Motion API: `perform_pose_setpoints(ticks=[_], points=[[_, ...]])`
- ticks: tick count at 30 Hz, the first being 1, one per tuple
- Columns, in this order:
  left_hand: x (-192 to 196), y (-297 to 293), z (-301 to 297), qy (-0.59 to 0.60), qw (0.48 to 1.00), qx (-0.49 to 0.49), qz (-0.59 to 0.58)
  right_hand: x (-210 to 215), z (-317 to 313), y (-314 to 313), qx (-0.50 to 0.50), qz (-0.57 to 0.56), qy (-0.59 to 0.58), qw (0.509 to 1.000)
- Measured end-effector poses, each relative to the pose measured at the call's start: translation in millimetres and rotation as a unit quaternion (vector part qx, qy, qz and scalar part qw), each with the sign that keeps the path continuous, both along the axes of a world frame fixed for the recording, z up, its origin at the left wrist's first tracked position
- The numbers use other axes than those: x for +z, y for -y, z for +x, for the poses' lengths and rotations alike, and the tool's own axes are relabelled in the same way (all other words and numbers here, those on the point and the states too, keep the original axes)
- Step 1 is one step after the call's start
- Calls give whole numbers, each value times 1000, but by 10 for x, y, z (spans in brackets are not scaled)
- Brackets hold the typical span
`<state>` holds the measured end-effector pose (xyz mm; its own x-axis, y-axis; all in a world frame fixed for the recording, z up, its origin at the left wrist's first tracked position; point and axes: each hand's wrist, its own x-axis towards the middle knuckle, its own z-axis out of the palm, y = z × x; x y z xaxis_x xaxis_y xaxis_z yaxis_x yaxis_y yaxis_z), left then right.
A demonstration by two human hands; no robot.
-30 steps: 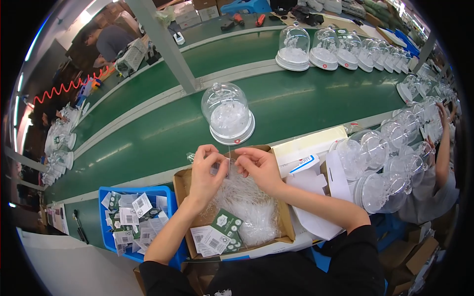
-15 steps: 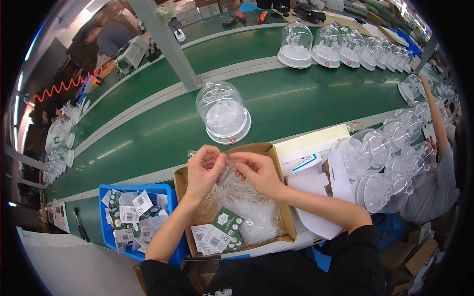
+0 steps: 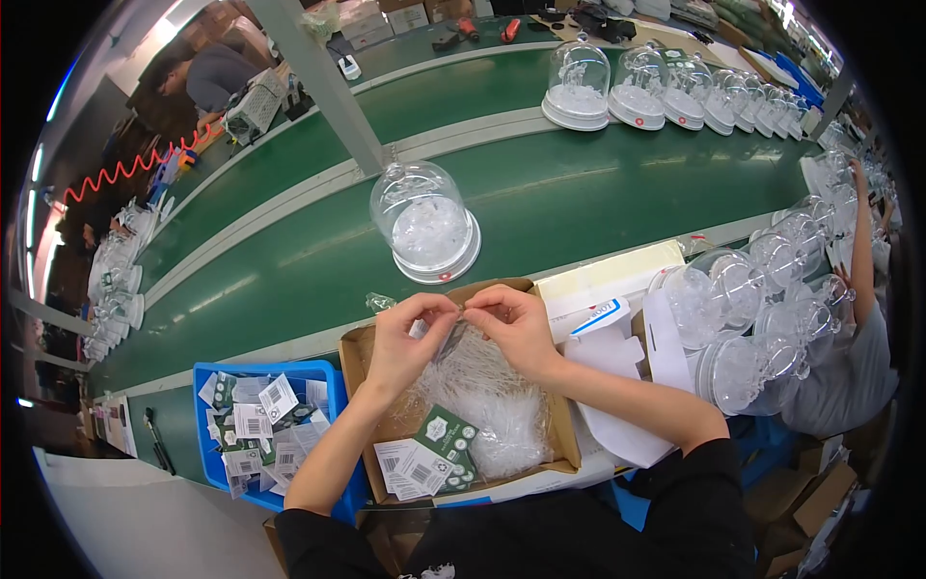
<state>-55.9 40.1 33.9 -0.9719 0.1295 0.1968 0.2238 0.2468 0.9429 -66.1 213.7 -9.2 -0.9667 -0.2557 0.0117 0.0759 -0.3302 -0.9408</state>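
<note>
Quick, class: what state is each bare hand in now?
Bare left hand: closed in a pinch; what it holds cannot be told.
Bare right hand: pinched closed; holding unclear.

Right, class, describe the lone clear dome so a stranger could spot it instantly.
Find the long green belt crossing the picture. Just beyond the left hand, a clear dome sits on a round white base. Unlike the other domes, it stands alone.

Barcodes (image 3: 281,397) on white tags (image 3: 252,422), lower left, white hexagonal emblem (image 3: 437,428) on green card (image 3: 453,446), lower centre, print (image 3: 600,313) with blue line on white carton (image 3: 580,319), right of centre, smaller lettering blurred
</note>
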Motion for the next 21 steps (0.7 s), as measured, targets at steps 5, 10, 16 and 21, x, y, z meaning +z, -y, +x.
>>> perform_pose_setpoints(ticks=[5, 10, 16, 21], points=[[22, -24, 16, -53, 997, -5, -62, 11, 4, -1, 9, -21, -13, 1000], [10, -20, 16, -49, 996, -3, -70, 5, 14, 8, 10, -8, -41, 999], [25, -25, -1, -59, 995, -1, -82, 30, 9, 14, 6, -12, -43, 999], [4, -17, 2, -68, 994, 1, -83, 48, 5, 23, 1, 10, -46, 999]])
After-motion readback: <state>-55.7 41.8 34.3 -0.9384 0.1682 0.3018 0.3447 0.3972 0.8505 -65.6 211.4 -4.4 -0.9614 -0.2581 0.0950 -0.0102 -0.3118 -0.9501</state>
